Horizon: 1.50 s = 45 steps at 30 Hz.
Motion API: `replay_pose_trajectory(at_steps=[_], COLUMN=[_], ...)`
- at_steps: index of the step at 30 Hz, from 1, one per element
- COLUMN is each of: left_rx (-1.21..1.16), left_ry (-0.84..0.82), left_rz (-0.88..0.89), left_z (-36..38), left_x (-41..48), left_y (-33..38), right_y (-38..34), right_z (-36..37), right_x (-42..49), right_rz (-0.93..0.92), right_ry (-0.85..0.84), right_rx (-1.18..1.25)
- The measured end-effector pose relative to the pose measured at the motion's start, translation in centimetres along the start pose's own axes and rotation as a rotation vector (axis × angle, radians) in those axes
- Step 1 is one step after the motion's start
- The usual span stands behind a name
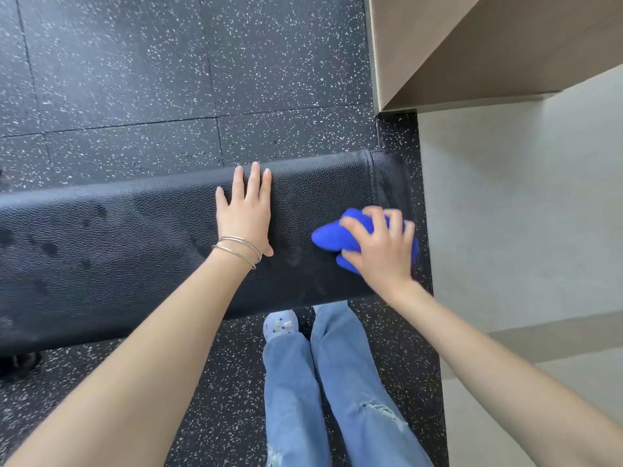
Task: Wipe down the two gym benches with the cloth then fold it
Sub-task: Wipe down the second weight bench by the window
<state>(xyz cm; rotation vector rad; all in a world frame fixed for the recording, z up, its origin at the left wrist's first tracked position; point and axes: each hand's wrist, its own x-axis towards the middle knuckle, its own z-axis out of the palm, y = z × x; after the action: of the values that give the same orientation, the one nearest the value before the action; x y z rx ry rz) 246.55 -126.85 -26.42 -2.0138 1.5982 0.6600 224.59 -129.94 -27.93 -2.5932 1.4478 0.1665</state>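
Observation:
A black padded gym bench (135, 244) runs across the view from the left edge to the right of centre, with darker damp patches on its left part. My left hand (246, 210) lies flat on the pad, fingers straight, thin bangles on the wrist. My right hand (381, 246) grips a bunched bright blue cloth (332, 237) and presses it on the pad close to the bench's right end. Part of the cloth is hidden under my fingers. Only one bench shows.
Black speckled rubber floor (135, 79) surrounds the bench. A beige wall corner (438, 52) and pale tiled floor (522, 214) lie to the right. My legs in blue jeans (337, 382) and a light shoe (279, 326) stand just in front of the bench.

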Motion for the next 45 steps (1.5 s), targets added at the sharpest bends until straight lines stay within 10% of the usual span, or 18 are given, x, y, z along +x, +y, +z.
replay_pose_trajectory(at_steps=[9, 17, 26, 45], left_rx=[0.039, 0.030, -0.009, -0.058], left_ry=[0.021, 0.039, 0.041, 0.068], left_rz=[-0.002, -0.007, -0.012, 0.038], left_z=[-0.2, 0.0, 0.3, 1.2], left_x=[-0.1, -0.3, -0.2, 0.1], left_y=[0.1, 0.3, 0.2, -0.7], right_y=[1.4, 4.3, 3.2, 1.5], right_z=[-2.1, -0.6, 1.7, 0.0], right_x=[15.1, 6.9, -10.5, 4.6], right_rz=[0.037, 0.250, 0.206, 0.283], right_ry=[-0.177, 0.117, -0.049, 0.078], right_rx=[0.044, 0.220, 0.202, 0.079])
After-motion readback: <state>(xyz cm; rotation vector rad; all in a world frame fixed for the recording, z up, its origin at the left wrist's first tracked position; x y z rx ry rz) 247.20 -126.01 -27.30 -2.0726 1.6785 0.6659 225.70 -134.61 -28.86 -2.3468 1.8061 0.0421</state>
